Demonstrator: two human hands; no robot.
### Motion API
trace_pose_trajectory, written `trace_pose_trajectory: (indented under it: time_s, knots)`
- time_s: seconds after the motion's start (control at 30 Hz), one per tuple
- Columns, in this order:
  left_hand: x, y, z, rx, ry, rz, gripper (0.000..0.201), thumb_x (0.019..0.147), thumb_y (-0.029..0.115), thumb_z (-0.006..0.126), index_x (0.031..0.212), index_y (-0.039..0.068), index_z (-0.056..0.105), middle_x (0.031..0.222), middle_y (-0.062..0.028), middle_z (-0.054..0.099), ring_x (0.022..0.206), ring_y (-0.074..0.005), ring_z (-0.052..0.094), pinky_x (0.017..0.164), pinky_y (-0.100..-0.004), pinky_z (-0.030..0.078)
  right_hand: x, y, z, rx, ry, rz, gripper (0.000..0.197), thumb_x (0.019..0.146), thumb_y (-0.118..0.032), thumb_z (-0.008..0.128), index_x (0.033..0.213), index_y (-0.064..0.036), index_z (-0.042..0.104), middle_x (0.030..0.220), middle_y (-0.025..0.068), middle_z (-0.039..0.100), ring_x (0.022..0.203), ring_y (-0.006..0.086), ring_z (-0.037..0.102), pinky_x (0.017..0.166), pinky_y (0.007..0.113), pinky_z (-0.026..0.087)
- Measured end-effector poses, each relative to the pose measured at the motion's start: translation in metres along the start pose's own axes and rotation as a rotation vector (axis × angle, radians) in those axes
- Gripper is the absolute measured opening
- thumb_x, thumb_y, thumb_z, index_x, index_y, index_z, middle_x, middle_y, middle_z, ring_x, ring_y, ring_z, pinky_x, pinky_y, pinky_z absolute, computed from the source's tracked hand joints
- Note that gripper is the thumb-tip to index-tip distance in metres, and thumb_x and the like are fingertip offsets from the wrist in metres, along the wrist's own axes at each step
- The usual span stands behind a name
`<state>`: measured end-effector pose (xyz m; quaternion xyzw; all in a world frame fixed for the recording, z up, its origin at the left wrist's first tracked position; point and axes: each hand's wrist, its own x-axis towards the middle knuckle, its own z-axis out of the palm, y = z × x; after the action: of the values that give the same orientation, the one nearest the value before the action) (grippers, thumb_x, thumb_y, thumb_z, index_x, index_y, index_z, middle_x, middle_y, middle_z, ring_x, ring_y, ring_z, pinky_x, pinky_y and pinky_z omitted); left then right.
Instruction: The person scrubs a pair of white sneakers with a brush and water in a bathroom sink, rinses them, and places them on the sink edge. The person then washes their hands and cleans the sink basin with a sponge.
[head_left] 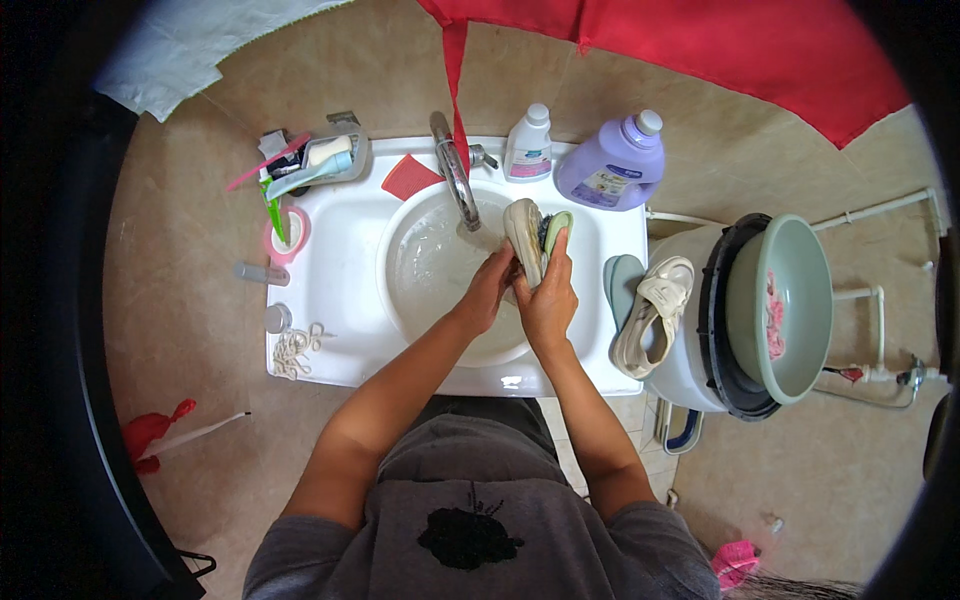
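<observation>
Over the right part of the round white basin (384,272), my left hand (484,292) grips an off-white shoe (522,232) with a brownish, dirty-looking sole edge. My right hand (549,302) is closed on a light green scrub brush (559,226), its dark bristles against the shoe's side. Part of the shoe is covered by my fingers. Cloudy water (435,255) lies in the basin below, under a metal faucet (456,178). A matching off-white shoe (658,310) rests at the right edge of the counter, beside a grey-green insole (623,284).
Behind the basin stand a white bottle (529,150) and a large purple jug (614,170). A red cloth piece (410,178) lies by the faucet. Loose white laces (292,354) and a toiletries tray (345,160) sit at left. At right, a pale green washbasin (805,300) tops a bucket.
</observation>
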<state>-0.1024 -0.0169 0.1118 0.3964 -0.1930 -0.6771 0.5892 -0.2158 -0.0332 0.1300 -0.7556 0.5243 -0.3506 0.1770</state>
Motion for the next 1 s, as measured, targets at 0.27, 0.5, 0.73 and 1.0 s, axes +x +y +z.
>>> trace_pose_trajectory:
  time_s: [0.27,0.5,0.73,1.0]
  knots:
    - [0.006,0.011,0.033,-0.524,0.077,0.043,0.072,0.095,0.064,0.035,0.136,0.005,0.044,0.134,-0.0115,0.052,0.122,-0.0263,0.051,0.107,-0.0401,0.039,-0.012,0.009,-0.007,-0.23,0.059,-0.136,0.099,0.068,-0.014,0.076,0.15,-0.0062,0.021,0.126,0.0222,0.051,0.085,0.036,0.065,0.056,0.039,0.055]
    - [0.03,-0.016,0.03,-0.537,0.13,-0.173,0.042,0.1,0.038,0.037,0.127,0.009,0.051,0.126,-0.0122,0.057,0.114,-0.0268,0.058,0.099,-0.0447,0.048,-0.033,0.024,-0.026,-0.202,0.058,-0.169,0.102,0.067,-0.014,0.079,0.149,-0.0039,0.019,0.128,0.0286,0.048,0.094,0.0405,0.064,0.063,0.041,0.056]
    - [0.036,-0.005,0.07,-0.148,-0.124,-0.105,0.044,0.101,0.04,0.042,0.129,0.007,0.05,0.127,-0.0091,0.056,0.116,-0.0231,0.055,0.099,-0.0367,0.045,-0.01,0.039,-0.068,-0.047,0.254,0.011,0.089,0.079,-0.012,0.069,0.15,-0.0004,0.016,0.138,0.0295,0.042,0.11,0.0432,0.056,0.084,0.041,0.05]
    - [0.038,-0.019,0.066,1.118,0.136,0.345,0.055,0.088,0.029,0.068,0.135,0.006,0.05,0.128,-0.0173,0.053,0.121,-0.0257,0.049,0.102,-0.0398,0.04,0.058,0.089,-0.106,0.673,0.28,0.599,0.059,0.091,-0.025,0.061,0.139,-0.0057,0.034,0.083,0.0052,0.06,0.056,0.0095,0.051,0.043,0.022,0.038]
